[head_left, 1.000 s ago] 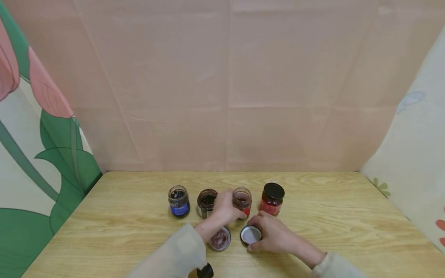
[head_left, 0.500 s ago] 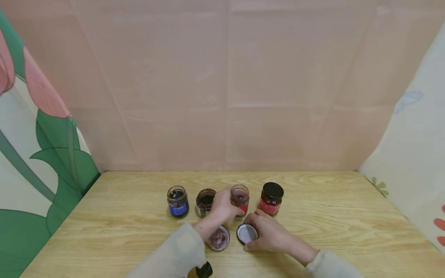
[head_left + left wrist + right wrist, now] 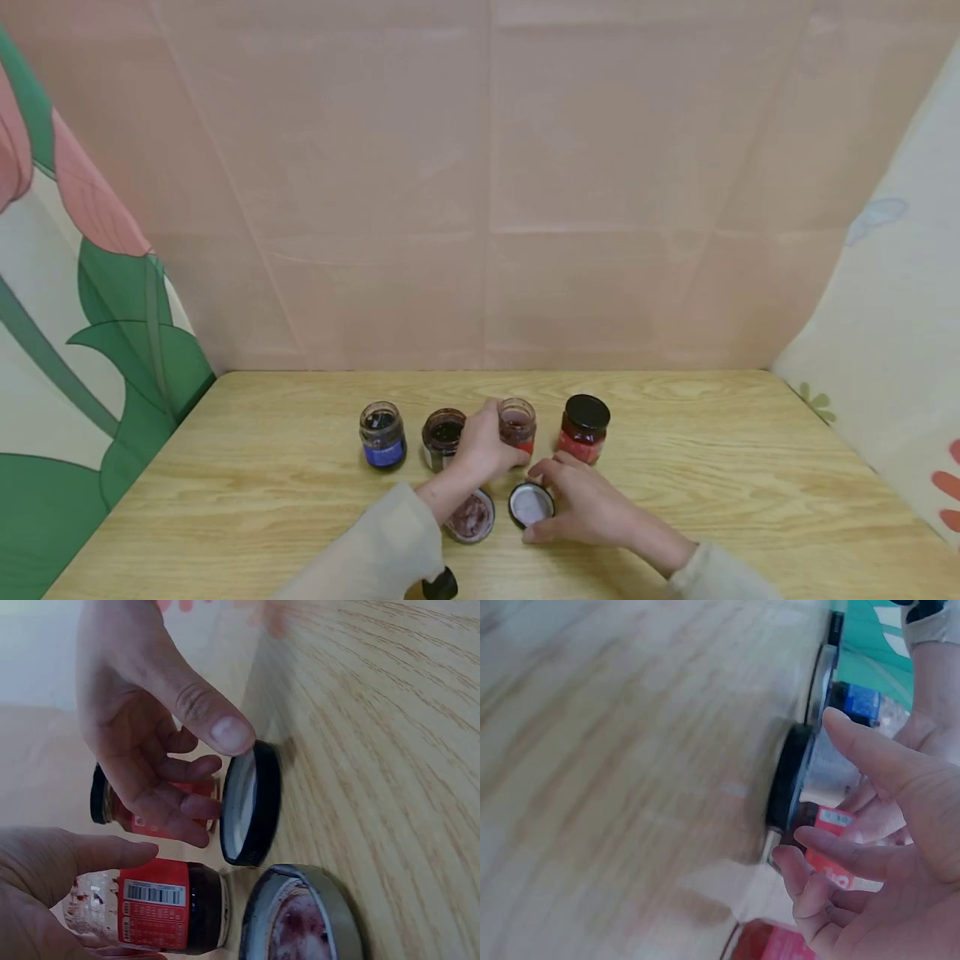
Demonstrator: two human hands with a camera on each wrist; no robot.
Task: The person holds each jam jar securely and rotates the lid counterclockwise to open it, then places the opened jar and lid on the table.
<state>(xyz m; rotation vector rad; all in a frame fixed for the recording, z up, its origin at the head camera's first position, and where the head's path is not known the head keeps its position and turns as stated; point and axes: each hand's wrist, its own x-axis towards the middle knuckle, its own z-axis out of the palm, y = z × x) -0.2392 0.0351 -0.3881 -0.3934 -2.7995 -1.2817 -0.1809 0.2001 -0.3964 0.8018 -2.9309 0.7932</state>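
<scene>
My left hand (image 3: pixel 483 450) grips a glass jar (image 3: pixel 154 904) with a red label and no lid, standing upright in the row; some dark content is at its bottom. Just in front of that jar, a black-rimmed lid (image 3: pixel 531 505) lies on the table with its pale inside up. My right hand (image 3: pixel 588 500) is around the lid's right side, thumb and fingers spread at its rim. In the right wrist view, small gaps show between the fingertips and this lid (image 3: pixel 790 778). Left of it lies another upturned lid (image 3: pixel 470 517), smeared with jam and partly behind my left forearm.
To the left stand two lidless jars: one with a blue label (image 3: pixel 383 437) and a dark one (image 3: pixel 444 437), partly hidden by my hand. A red jar with a black lid (image 3: pixel 584 429) stands at the right. All are on a wooden table (image 3: pixel 712 442) before a pinkish backdrop (image 3: pixel 487 183).
The pale-inside lid and my right hand have shifted slightly left, closer to the jam-smeared lid. My right fingers have loosened around the rim. The left hand still holds the red-labelled jar.
</scene>
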